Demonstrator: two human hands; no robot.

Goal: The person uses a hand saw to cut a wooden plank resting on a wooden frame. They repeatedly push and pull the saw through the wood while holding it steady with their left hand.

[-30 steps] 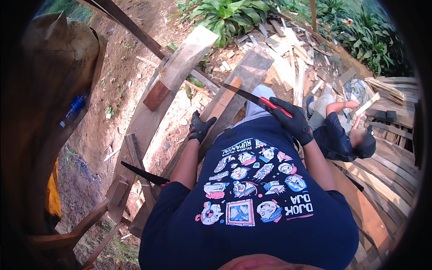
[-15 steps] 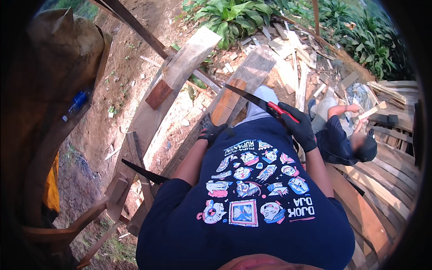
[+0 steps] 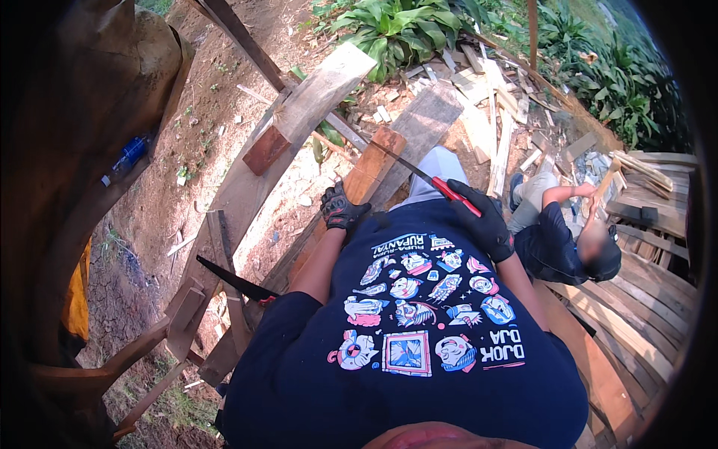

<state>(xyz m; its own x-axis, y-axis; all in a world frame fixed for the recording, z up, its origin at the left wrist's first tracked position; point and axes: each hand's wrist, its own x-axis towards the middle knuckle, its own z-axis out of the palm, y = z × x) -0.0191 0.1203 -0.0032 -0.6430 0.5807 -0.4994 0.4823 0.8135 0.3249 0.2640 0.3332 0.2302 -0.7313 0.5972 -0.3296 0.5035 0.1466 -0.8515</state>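
Gloved hands set a handsaw across a board that looks uncut

A reddish-brown board [image 3: 364, 177] lies lengthwise on top of a long grey plank [image 3: 435, 106], the landmark here; the plank's far end extends beyond the board. As for progress, the board is laid in place and the handsaw [image 3: 410, 168] is in my grasp, its dark blade slanting over the plank, across the board's far end. I see no cut or fallen end, so I judge the sawing is still to be done or only starting; whether the teeth touch wood, I cannot tell.

My left hand [image 3: 342, 208], in a black glove, rests on the board over the plank's left edge, fingers and thumb spread apart; how firmly they press does not show. The board's far part reaches out ahead of those fingers. My right hand [image 3: 482, 226], also gloved, is to the plank's right, fingers closed around the saw's red and black handle, with the board off past the blade.

Left of the plank sit a short reddish block [image 3: 266, 150] and a second saw [image 3: 233, 280].
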